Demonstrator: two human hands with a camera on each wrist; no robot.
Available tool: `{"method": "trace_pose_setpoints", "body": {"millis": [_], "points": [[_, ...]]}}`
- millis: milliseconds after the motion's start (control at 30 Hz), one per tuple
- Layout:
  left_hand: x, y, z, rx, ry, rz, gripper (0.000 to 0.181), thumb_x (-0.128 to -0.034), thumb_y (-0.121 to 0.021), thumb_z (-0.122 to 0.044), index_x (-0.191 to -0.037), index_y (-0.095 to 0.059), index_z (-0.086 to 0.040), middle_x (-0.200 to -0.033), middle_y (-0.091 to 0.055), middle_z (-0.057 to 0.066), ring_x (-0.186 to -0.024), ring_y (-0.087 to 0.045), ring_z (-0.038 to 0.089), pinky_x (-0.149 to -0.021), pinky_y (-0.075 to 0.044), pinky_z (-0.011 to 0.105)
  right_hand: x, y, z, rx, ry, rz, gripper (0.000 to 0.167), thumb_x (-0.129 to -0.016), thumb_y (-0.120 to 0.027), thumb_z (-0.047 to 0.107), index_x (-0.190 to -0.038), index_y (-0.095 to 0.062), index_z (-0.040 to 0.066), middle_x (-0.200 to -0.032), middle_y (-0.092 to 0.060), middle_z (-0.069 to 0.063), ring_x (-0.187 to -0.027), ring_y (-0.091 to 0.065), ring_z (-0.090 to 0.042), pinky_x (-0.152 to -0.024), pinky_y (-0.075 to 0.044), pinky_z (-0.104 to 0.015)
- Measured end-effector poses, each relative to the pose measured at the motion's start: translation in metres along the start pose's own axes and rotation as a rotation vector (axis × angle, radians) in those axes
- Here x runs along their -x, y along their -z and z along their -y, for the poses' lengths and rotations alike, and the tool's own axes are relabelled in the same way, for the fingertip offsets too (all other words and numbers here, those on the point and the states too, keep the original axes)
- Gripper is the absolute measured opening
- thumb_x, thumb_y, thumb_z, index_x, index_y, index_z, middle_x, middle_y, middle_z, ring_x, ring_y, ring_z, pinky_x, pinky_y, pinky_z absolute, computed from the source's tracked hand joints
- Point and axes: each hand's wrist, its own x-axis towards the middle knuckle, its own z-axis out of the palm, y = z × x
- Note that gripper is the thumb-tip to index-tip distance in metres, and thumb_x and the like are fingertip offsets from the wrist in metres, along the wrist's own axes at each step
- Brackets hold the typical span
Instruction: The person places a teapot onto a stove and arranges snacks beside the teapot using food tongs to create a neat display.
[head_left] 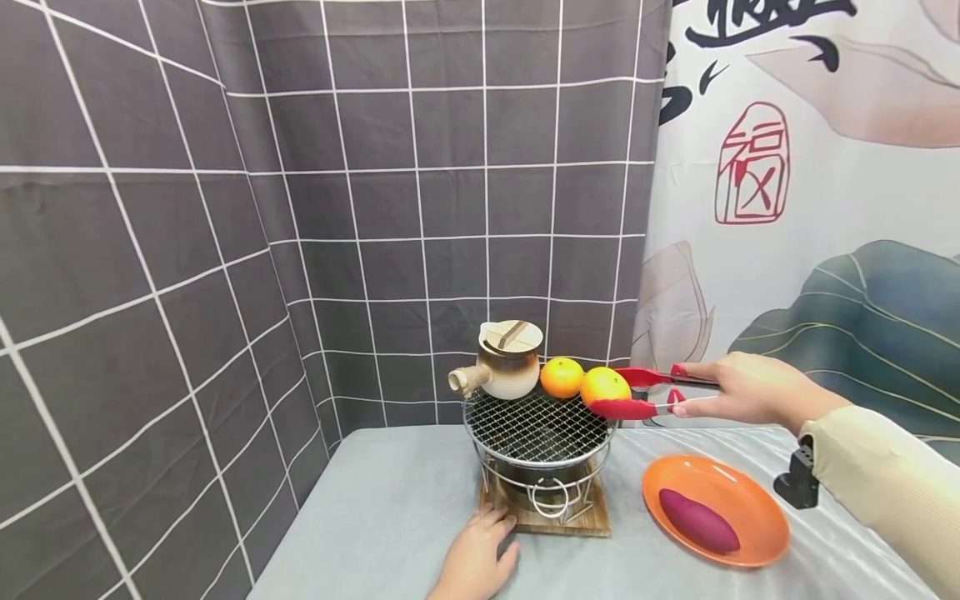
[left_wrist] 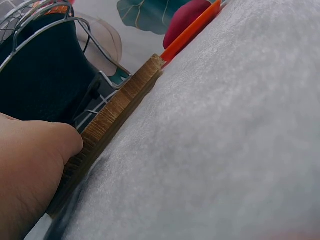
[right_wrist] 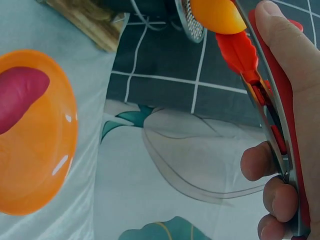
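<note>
My right hand [head_left: 772, 390] grips red-tipped tongs [right_wrist: 286, 100]. Their red tips lie on either side of an orange fruit [head_left: 606, 386], a mandarin by its look, at the right rim of the round wire grill [head_left: 540, 433]. A second mandarin [head_left: 562, 377] sits beside it, against a small clay teapot [head_left: 510, 379] with a side handle and lid. Below, my left hand [head_left: 476, 554] rests its fingers on the front left corner of the wooden board [head_left: 555, 527] under the stove. In the left wrist view, the thumb touches the board's edge.
Right of the stove, an orange plate [head_left: 757, 500] holds a purple sweet potato [head_left: 697, 521]. A grey cloth [head_left: 375, 517] covers the table. Behind hang a dark grid curtain [head_left: 450, 200] and a printed white one [head_left: 690, 183].
</note>
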Motion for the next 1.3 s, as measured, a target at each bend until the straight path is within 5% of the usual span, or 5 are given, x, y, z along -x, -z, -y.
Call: {"method": "trace_pose_setpoints", "body": {"millis": [200,467,833,1300], "points": [[0.001,0.000,0.001,0.008,0.003,-0.001,0.029,-0.0858,-0.073,-0.022,-0.109,-0.076,-0.005,-0.115,-0.072,0.010,-0.113,-0.067,0.032,-0.100,-0.053,0.041,-0.004,0.005,0.008,0.007,0.024,0.016,0.096,-0.076,-0.060,0.081,-0.140,-0.061,0.010,-0.114,-0.072,-0.018,-0.096,-0.069,-0.034,-0.066,-0.059,-0.054],[0.002,0.002,0.001,0.011,-0.001,-0.004,0.029,-0.0857,-0.073,-0.020,-0.109,-0.076,-0.004,-0.114,-0.072,0.011,-0.113,-0.067,0.032,-0.099,-0.053,0.041,-0.009,0.013,0.022,0.034,0.060,0.032,0.097,-0.075,-0.059,0.084,-0.139,-0.062,0.011,-0.099,-0.075,-0.004,-0.086,-0.069,-0.023,-0.066,-0.059,-0.045],[0.003,0.002,0.000,-0.003,-0.038,-0.067,0.027,-0.0823,-0.075,-0.017,-0.106,-0.077,-0.004,-0.111,-0.073,0.010,-0.109,-0.068,0.032,-0.096,-0.055,0.042,-0.012,0.016,0.027,0.066,0.122,0.016,0.094,-0.075,-0.061,0.083,-0.136,-0.065,0.012,-0.101,-0.075,-0.006,-0.085,-0.069,-0.022,-0.066,-0.057,-0.044],[0.001,0.001,-0.001,0.013,-0.009,-0.047,0.027,-0.0831,-0.073,-0.016,-0.107,-0.077,-0.005,-0.112,-0.073,0.010,-0.111,-0.068,0.031,-0.098,-0.054,0.041,-0.015,0.016,0.032,0.076,0.137,0.017,0.090,-0.076,-0.063,0.080,-0.135,-0.066,0.012,-0.093,-0.075,-0.003,-0.081,-0.069,-0.020,-0.063,-0.056,-0.043]]}}
